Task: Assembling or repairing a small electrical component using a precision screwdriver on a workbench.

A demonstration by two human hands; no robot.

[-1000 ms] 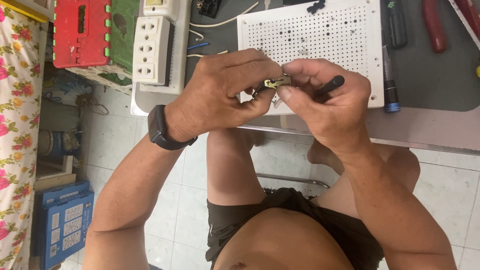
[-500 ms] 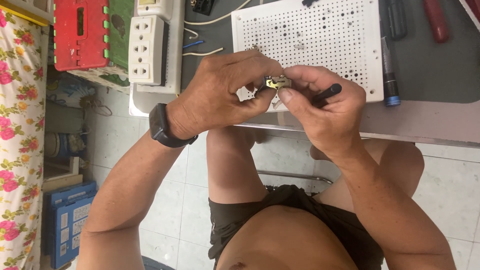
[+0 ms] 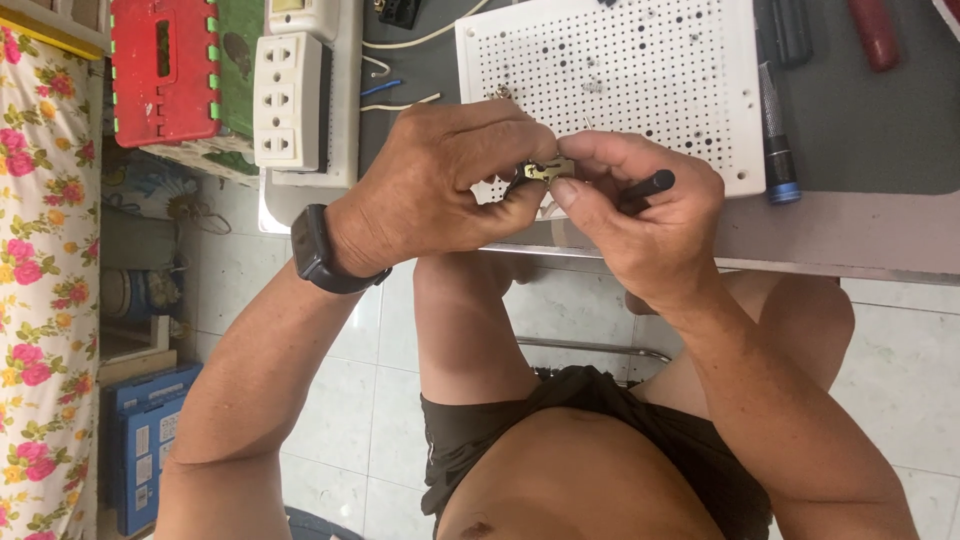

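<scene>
My left hand point(image 3: 440, 185), with a black watch on its wrist, pinches a small brass-coloured metal part point(image 3: 548, 170) between thumb and fingers. My right hand point(image 3: 640, 215) touches the same part from the right with its fingertips and also holds a thin black tool point(image 3: 648, 187) whose handle sticks out to the right. Both hands meet just over the near edge of a white perforated board point(image 3: 620, 70) lying on the workbench. How the small part is built is hidden by the fingers.
A white multi-socket outlet point(image 3: 288, 100) and a red plastic case point(image 3: 165, 70) lie at the left. A blue-tipped pen-like tool point(image 3: 775, 150) and a red-handled tool point(image 3: 875, 30) rest on the dark mat at the right. Blue boxes point(image 3: 150, 440) stand on the tiled floor.
The hands stay together on the small part. The view has shifted slightly, with the board and hands a little lower in the frame.
</scene>
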